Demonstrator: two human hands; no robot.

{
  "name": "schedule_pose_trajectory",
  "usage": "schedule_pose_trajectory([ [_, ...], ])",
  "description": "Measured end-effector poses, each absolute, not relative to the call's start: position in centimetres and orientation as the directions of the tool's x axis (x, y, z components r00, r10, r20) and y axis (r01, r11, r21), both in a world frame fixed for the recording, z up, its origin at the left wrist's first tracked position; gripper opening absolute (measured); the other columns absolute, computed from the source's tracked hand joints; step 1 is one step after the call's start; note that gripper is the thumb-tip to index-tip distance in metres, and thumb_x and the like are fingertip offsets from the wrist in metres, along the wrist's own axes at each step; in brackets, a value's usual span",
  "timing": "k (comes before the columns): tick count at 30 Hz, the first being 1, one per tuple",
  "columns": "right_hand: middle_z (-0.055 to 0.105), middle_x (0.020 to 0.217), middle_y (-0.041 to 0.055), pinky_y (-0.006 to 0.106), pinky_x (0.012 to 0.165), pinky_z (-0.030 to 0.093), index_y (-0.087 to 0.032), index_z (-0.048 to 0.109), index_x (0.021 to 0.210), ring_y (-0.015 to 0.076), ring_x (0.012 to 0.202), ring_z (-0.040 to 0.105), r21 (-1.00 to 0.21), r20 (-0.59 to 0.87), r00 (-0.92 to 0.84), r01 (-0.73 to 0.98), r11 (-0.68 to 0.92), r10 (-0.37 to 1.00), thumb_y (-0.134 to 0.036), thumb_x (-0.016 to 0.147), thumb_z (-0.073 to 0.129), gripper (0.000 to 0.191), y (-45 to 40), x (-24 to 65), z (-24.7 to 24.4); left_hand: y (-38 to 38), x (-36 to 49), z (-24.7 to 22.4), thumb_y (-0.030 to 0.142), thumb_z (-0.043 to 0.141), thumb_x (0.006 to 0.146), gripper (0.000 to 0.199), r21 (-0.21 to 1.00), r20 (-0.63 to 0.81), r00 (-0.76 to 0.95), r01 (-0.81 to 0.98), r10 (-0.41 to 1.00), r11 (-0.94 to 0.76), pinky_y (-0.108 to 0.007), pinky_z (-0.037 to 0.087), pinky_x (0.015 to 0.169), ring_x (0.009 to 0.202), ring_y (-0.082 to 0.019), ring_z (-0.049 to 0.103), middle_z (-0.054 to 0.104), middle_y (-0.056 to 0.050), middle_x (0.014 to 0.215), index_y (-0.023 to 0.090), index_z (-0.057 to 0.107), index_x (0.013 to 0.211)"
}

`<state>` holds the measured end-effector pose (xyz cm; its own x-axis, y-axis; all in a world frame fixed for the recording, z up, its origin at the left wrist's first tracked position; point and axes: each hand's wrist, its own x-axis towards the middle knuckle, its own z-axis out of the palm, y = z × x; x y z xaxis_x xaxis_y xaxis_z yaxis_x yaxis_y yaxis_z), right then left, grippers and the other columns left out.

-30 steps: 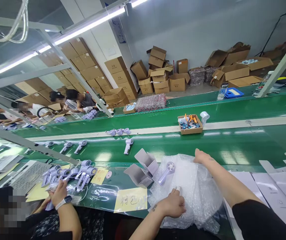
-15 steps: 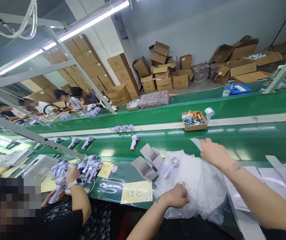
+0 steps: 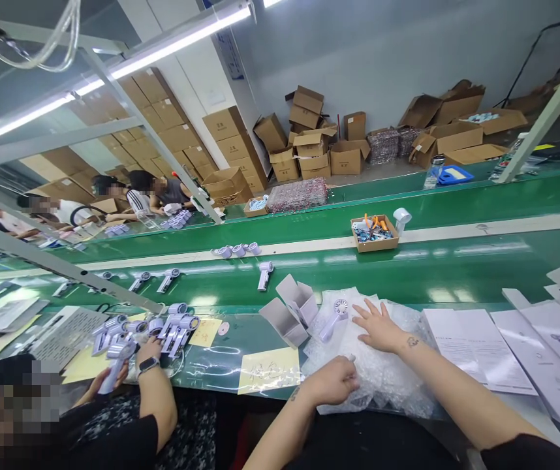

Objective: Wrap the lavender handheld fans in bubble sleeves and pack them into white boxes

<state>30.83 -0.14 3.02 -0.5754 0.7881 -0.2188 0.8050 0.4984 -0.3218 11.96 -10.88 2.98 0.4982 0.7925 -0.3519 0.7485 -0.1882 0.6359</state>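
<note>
A stack of clear bubble-wrap sheets [image 3: 397,385] lies at the bench's front edge. My right hand [image 3: 378,325] rests flat on it with fingers spread, holding nothing. My left hand [image 3: 335,380] is closed at the left side of the wrap, pinching something small and pale that I cannot make out. Just beyond my hands a lavender handheld fan [image 3: 333,320] lies on the wrap, its round grille toward the back. Touching the wrap's left edge are open white boxes [image 3: 292,310], standing upright.
Printed white sheets and flat boxes [image 3: 476,346] lie at the right. A yellow handwritten note [image 3: 269,371] is left of the wrap. The green belt [image 3: 319,267] carries fans and a small tool box [image 3: 376,243]. A co-worker at left handles fans [image 3: 175,326].
My right hand has come back from above the belt onto the bubble wrap and spread its fingers; the pale piece it held is gone from it. My left hand stays closed, slightly farther left.
</note>
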Motion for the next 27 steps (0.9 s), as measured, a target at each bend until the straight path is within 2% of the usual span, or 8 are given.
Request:
schedule_pose_trajectory([
  [2,0.024,0.155,0.0044,0.069,0.106,-0.005,-0.026,0.051,0.135,0.0398,0.143,0.001,-0.310,-0.270,-0.566,0.817,0.486,0.779,-0.040,0.079,0.057,0.058,-0.7,30.7,1.8,-10.6,11.8,3.1,0.031,0.048,0.083,0.019,0.658,-0.332,0.462,0.738,0.822,-0.150,-0.034,0.038,0.099,0.104,-0.019,0.048,0.052,-0.007,0.103,0.016,0.058,0.087],
  [4,0.020,0.156,0.0071,0.069,0.105,-0.005,-0.024,0.045,0.140,0.0406,0.143,-0.002,-0.301,-0.294,-0.534,0.839,0.453,0.793,-0.045,0.083,0.050,0.060,-1.4,30.1,0.7,-10.3,11.8,2.8,0.032,0.052,0.082,0.018,0.670,-0.355,0.436,0.736,0.827,-0.100,-0.035,0.036,0.101,0.106,-0.019,0.046,0.051,-0.006,0.106,0.017,0.060,0.088],
  [9,0.016,0.157,0.0092,0.067,0.107,-0.001,-0.025,0.037,0.144,0.0408,0.143,-0.005,-0.297,-0.344,-0.437,0.890,0.346,0.831,-0.046,0.083,0.049,0.066,-2.1,28.1,-0.7,-10.0,12.4,0.7,0.032,0.057,0.078,0.020,0.646,-0.483,0.367,0.762,0.795,0.041,-0.033,0.041,0.090,0.089,-0.014,0.049,0.053,-0.003,0.101,0.016,0.062,0.089],
  [15,0.003,0.159,0.0089,0.066,0.106,0.005,-0.027,0.032,0.146,0.0426,0.142,-0.007,-0.260,-0.450,-0.303,0.944,0.202,0.840,-0.041,0.084,0.048,0.066,-0.9,26.1,-1.9,-11.4,13.1,-0.1,0.034,0.059,0.078,0.023,0.686,-0.512,0.316,0.710,0.799,0.159,-0.034,0.042,0.087,0.092,-0.017,0.054,0.060,-0.004,0.104,0.016,0.062,0.092],
  [20,0.016,0.158,0.0045,0.063,0.105,0.016,-0.032,0.036,0.143,0.0392,0.143,0.005,-0.241,-0.467,-0.344,0.936,0.257,0.814,-0.033,0.091,0.034,0.052,-0.6,26.3,-1.7,-12.2,12.6,0.3,0.032,0.060,0.078,0.019,0.747,-0.514,0.316,0.621,0.797,0.236,-0.031,0.042,0.091,0.105,-0.018,0.056,0.052,-0.006,0.133,0.014,0.062,0.085],
  [21,0.018,0.157,0.0040,0.063,0.105,0.014,-0.032,0.039,0.142,0.0384,0.143,0.005,-0.233,-0.457,-0.366,0.929,0.288,0.811,-0.031,0.091,0.034,0.051,-0.7,26.5,-1.6,-12.3,12.5,0.3,0.032,0.060,0.078,0.020,0.751,-0.518,0.307,0.610,0.798,0.253,-0.030,0.043,0.089,0.102,-0.018,0.057,0.055,-0.006,0.131,0.014,0.063,0.086],
  [25,0.019,0.157,0.0063,0.064,0.106,0.001,-0.030,0.046,0.138,0.0390,0.143,0.005,-0.203,-0.419,-0.435,0.900,0.385,0.797,-0.030,0.088,0.040,0.050,-0.6,26.8,-1.7,-12.8,12.0,0.5,0.036,0.059,0.078,0.027,0.748,-0.522,0.246,0.591,0.817,0.301,-0.029,0.043,0.079,0.082,-0.014,0.055,0.065,-0.004,0.097,0.014,0.063,0.093],
  [27,0.023,0.155,0.0089,0.066,0.106,0.002,-0.028,0.048,0.137,0.0406,0.142,0.008,-0.207,-0.420,-0.448,0.894,0.398,0.789,-0.031,0.087,0.042,0.050,-0.2,26.7,-1.5,-13.2,11.7,1.4,0.038,0.062,0.076,0.028,0.797,-0.467,0.214,0.523,0.858,0.303,-0.027,0.041,0.079,0.081,-0.012,0.052,0.063,-0.002,0.095,0.013,0.063,0.089],
])
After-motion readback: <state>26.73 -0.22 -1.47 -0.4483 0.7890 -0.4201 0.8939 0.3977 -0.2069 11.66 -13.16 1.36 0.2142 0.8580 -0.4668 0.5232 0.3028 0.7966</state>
